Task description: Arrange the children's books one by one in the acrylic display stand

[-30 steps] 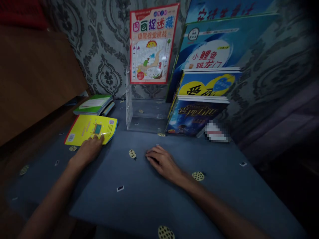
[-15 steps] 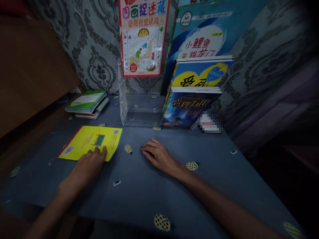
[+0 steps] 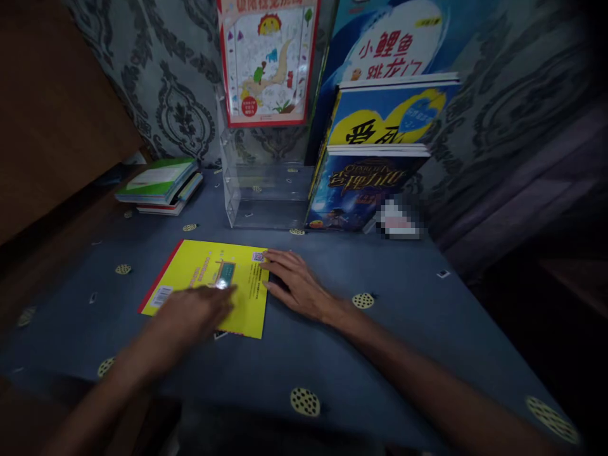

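Note:
A yellow booklet (image 3: 244, 297) with a red spine lies flat on the blue patterned tablecloth, printed with a small chalkboard picture and a barcode. Over its lower left part is my left hand (image 3: 197, 313), slightly blurred, fingers stretched across the cover; whether they press on it I cannot tell. At the booklet's right edge rests my right hand (image 3: 299, 285), open, palm down, with fingertips at the upper right corner and thumb apart from the other fingers. Neither hand is closed around anything.
A clear acrylic rack (image 3: 266, 212) stands behind, bearing a red-bordered book (image 3: 268, 69) and, to its right, a dark blue book (image 3: 361, 190) before others. A small stack of books (image 3: 159, 183) lies back left. A blurred-out white item (image 3: 399, 218) is beside the rack.
The yellow booklet has slid rightward across the table and turned slightly, together with my left hand. Its right edge now meets my right hand. The view has tipped down a little.

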Demonstrator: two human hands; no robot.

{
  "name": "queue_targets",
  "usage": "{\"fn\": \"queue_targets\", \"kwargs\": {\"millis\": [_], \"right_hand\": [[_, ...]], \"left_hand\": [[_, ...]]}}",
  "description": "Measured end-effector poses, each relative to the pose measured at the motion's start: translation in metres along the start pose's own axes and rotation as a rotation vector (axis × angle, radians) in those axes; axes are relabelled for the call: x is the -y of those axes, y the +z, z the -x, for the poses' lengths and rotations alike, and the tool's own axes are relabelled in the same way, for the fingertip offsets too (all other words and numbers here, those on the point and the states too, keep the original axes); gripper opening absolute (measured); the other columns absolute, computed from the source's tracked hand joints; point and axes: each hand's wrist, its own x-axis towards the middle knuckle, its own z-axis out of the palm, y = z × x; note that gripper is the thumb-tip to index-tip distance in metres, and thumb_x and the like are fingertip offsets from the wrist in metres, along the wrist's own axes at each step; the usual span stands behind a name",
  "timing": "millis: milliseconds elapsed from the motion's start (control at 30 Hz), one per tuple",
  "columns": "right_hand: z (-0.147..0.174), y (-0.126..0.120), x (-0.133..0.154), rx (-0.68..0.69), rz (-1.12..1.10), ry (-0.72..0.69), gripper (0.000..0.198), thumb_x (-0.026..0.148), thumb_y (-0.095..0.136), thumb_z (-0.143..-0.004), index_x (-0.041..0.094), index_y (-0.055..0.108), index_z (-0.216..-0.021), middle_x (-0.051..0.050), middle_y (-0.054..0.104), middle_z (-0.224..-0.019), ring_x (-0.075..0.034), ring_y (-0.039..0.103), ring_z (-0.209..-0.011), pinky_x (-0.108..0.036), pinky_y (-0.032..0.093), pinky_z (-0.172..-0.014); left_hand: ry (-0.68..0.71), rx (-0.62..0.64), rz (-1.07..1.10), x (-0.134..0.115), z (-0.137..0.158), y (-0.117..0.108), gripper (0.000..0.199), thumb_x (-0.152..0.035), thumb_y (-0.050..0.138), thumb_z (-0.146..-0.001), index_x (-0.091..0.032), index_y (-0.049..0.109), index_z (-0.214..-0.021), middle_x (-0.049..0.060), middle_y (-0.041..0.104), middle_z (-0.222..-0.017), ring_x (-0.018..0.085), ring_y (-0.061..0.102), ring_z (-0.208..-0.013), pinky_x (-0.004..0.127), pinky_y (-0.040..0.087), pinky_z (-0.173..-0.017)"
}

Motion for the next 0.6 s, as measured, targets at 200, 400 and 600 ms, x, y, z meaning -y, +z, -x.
{"fn": "queue_targets", "kwargs": {"millis": [200,400,600], "right_hand": [[0.000,0.000,0.005,0.181,0.097,0.020,0.043,0.037,0.055,-0.102,0.016,0.058,-0.140,-0.019,0.055,-0.150,-0.032,0.047,-0.144,-0.066,0.027,-0.121],[-0.012,-0.004,0.024,0.215,0.110,0.026,0.039,0.037,0.059,-0.100,0.014,0.063,-0.132,-0.019,0.059,-0.146,-0.031,0.049,-0.143,-0.064,0.023,-0.123],[-0.064,0.034,0.076,0.290,0.086,-0.164,0.046,0.046,0.062,-0.098,0.009,0.063,-0.125,-0.019,0.062,-0.142,-0.029,0.052,-0.140,-0.047,0.033,-0.124]], "left_hand": [[-0.225,-0.276,-0.011,0.091,-0.042,0.012,0.058,-0.043,0.032,-0.101,-0.012,0.051,-0.147,0.018,0.051,-0.155,0.033,0.048,-0.144,0.050,0.043,-0.115],[-0.114,-0.433,0.062,0.124,-0.059,0.047,0.063,-0.050,0.030,-0.101,-0.013,0.052,-0.146,0.015,0.049,-0.158,0.029,0.038,-0.151,0.051,0.036,-0.121],[-0.064,-0.507,0.094,0.128,-0.061,0.052,0.067,-0.055,0.028,-0.101,-0.012,0.056,-0.143,0.018,0.052,-0.154,0.031,0.041,-0.149,0.052,0.037,-0.120]]}}
